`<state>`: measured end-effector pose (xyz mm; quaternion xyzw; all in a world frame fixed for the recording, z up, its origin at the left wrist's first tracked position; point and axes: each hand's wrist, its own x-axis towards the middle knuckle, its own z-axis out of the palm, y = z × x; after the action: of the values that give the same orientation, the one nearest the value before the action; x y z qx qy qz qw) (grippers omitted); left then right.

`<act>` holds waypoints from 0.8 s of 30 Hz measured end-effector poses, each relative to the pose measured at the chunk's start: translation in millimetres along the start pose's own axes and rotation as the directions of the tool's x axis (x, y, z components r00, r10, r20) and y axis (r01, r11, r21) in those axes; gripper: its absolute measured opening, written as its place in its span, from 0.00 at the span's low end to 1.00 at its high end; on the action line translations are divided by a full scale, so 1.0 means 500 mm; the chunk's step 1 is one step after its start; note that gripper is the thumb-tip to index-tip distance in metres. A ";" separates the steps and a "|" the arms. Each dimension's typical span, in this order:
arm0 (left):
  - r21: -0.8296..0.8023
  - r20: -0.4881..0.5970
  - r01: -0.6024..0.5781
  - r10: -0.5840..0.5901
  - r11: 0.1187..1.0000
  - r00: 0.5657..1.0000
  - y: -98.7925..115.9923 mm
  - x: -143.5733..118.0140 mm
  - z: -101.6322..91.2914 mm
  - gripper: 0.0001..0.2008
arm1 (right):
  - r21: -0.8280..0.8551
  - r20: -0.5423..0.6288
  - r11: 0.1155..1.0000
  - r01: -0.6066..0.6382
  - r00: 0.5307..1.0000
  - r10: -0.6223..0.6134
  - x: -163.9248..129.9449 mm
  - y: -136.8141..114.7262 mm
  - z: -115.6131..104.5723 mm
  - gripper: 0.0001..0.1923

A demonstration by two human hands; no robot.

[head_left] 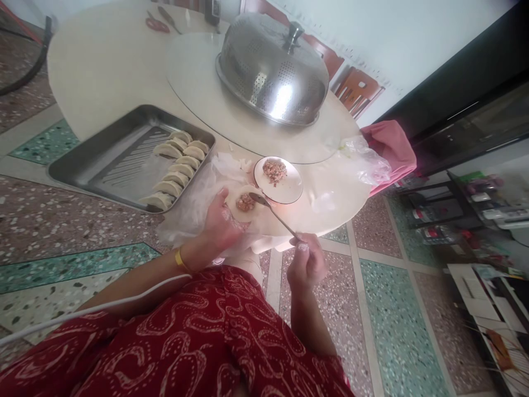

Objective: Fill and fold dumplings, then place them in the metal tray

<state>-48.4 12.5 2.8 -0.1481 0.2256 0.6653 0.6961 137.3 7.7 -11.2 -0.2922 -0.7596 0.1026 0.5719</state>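
Observation:
My left hand (223, 225) cradles a round dumpling wrapper (236, 213), its thumb at the left edge. A mound of minced filling (245, 203) lies in the middle of the wrapper. Closed around a spoon's handle, my right hand (306, 259) tilts the metal spoon (278, 215) so that its bowl touches or hovers at the filling's upper right. Just beyond, a white plate (285, 193) with a dark rim bears more minced filling (274, 171). To the left, a metal tray (95, 187) holds several folded dumplings (176, 176) along its right side.
A perforated steel dome (273, 71) with a knob stands on the glass turntable (194, 82). Crumpled clear plastic (194, 212) lies beside the tray. Red-handled scissors (157, 24) rest at the far edge. A plastic bag (366, 160) and pink cloth (390, 149) are at the right.

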 end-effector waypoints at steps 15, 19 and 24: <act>0.023 0.078 0.090 -0.091 0.996 0.993 0.005 -0.007 0.006 0.28 | 0.138 0.135 0.978 -0.155 0.981 0.136 0.032 0.008 -0.063 0.10; 0.046 0.018 0.089 -0.090 0.995 0.996 0.004 -0.010 0.012 0.28 | 0.145 0.152 0.980 -0.134 0.982 0.111 0.035 0.014 -0.059 0.12; 0.065 0.020 0.083 -0.085 0.994 0.996 0.005 -0.010 0.012 0.27 | 0.111 0.127 0.988 -0.108 0.987 0.094 0.035 0.015 -0.057 0.11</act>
<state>-50.1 11.3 10.4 -0.1275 0.2327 0.6294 0.7303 163.1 18.4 8.4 -0.2894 -0.7699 0.1938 0.5348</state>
